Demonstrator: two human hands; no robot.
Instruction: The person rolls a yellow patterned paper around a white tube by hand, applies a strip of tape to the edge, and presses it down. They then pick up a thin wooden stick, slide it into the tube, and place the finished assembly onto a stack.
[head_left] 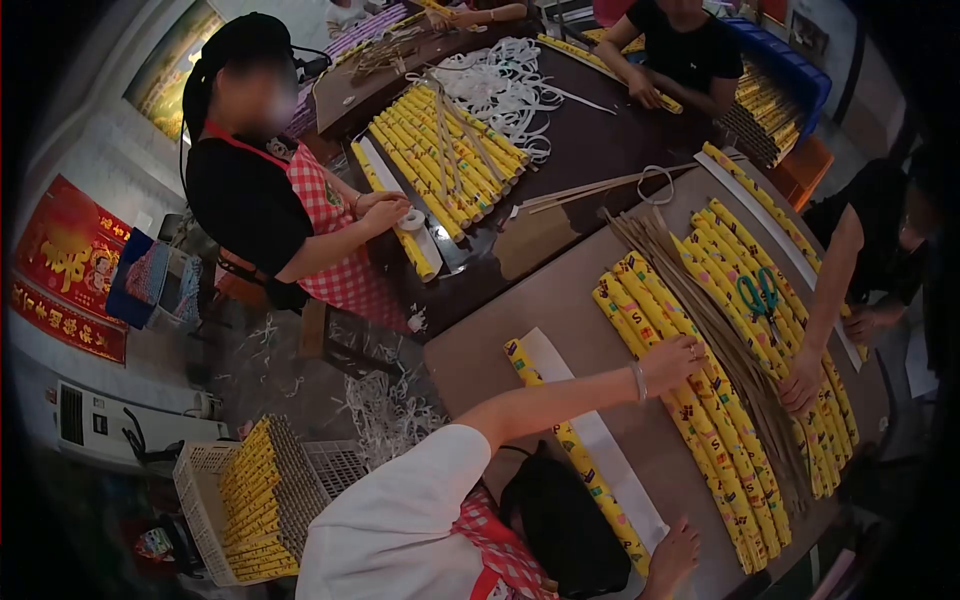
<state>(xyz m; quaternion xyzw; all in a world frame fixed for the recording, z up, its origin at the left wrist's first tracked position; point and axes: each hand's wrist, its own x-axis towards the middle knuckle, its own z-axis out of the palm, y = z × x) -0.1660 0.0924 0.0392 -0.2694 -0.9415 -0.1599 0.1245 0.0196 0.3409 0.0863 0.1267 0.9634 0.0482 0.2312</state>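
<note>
Apparently, the step in hand is rolling patterned paper into tubes, with the person between two pieces. The left grip (672,366), fingers bent and palm down, rests over a row of slim yellow tubes printed with coloured figures (715,450); whether it has hold of one cannot be told. The right grip (676,552) lies at the near end of a long white-backed paper sheet (612,460), fingers close together; whether it pinches the paper is unclear. That sheet, bordered by a yellow printed band (592,482), passes beneath the left forearm on the brown flat-topped bench (480,365). The next move would seem to call for bringing the left grip back to the sheet, so both ends can be kept even while rolling.

Counted around the grips: one sheet by the right grip and one more white-backed sheet (790,262) well beyond the left; one pair of scissors with teal handles (757,293), past the left grip; two rows of yellow tubes, one under the left grip with roughly four, the farther one (815,440) too overlapped to count; one bundle of thin brown strips (734,390) between the rows, its number unclear.
</note>
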